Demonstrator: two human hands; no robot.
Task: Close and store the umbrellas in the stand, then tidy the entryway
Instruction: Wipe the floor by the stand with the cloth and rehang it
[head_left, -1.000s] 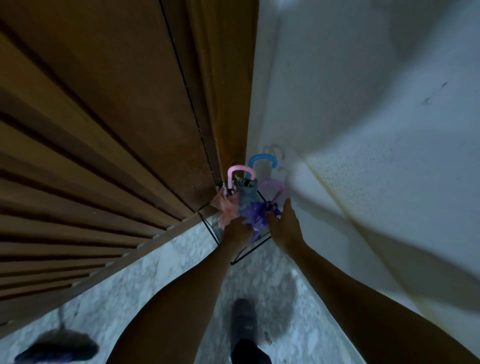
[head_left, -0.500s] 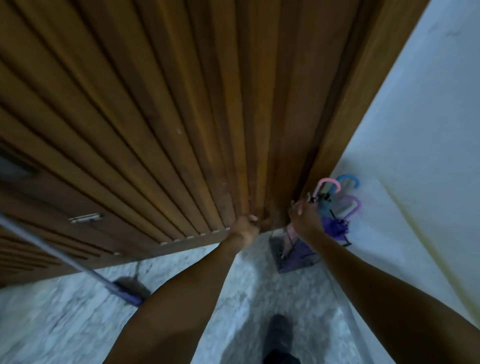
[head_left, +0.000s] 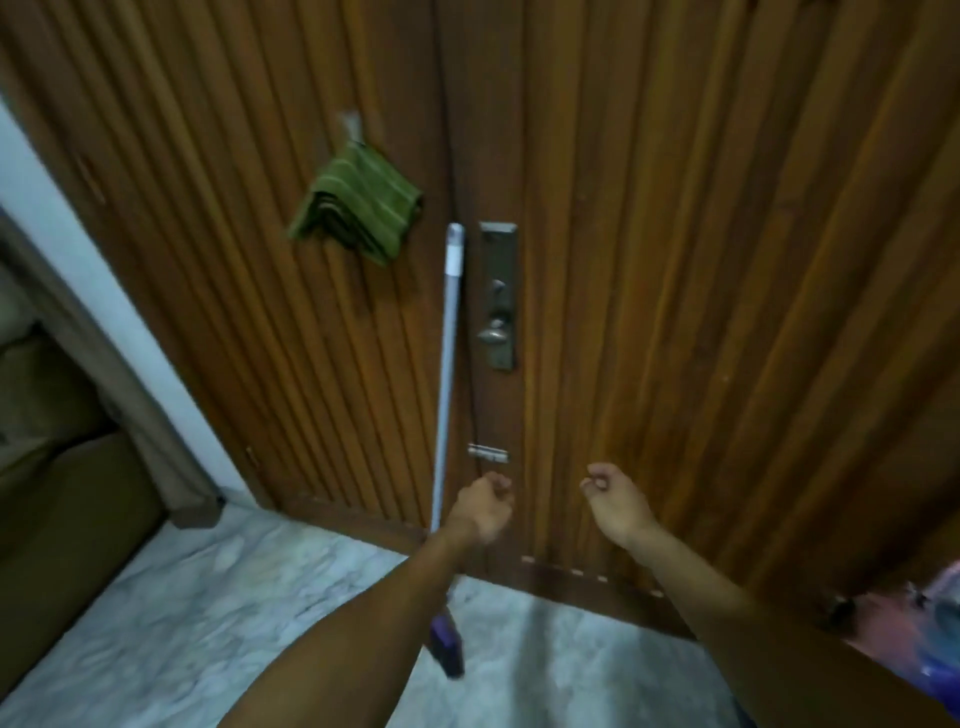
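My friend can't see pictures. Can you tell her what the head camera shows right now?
Two bare hands, the left hand and right hand, both loosely curled and empty, reach toward a ribbed wooden door. A long grey broom handle leans against the door beside its metal lock plate, and a folded green cloth hangs higher up. The floor is pale marble.

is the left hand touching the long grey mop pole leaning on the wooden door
Cannot tell. In the head view the left hand overlaps the grey mop pole, so any gap is hidden.

Two hands (head_left: 480, 512), one mop (head_left: 448, 364), one green cloth (head_left: 358, 205), one door handle (head_left: 493, 335).
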